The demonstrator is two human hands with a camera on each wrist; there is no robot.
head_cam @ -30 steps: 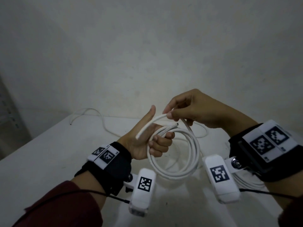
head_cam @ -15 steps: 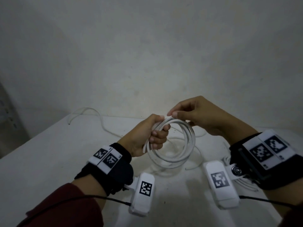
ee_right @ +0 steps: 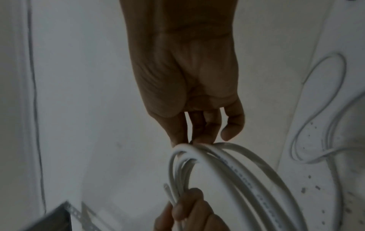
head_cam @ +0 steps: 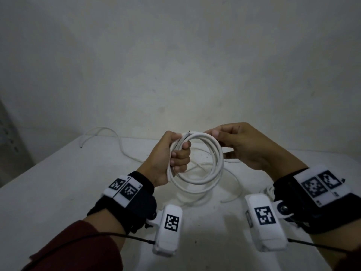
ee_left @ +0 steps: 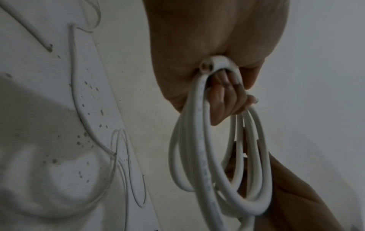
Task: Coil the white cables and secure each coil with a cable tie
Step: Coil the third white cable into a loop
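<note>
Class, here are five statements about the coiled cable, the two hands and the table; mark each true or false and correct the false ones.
1. The left hand grips the white cable coil with its fingers curled round the loops. True.
2. The coil lies flat on the table. False: it is held up in the air above it.
3. The right hand pinches the top of the coil. True.
4. A cable tie is already fastened round the coil. False: none shows on it in any view.
5. A loose white cable lies on the table at the far left. True.
</note>
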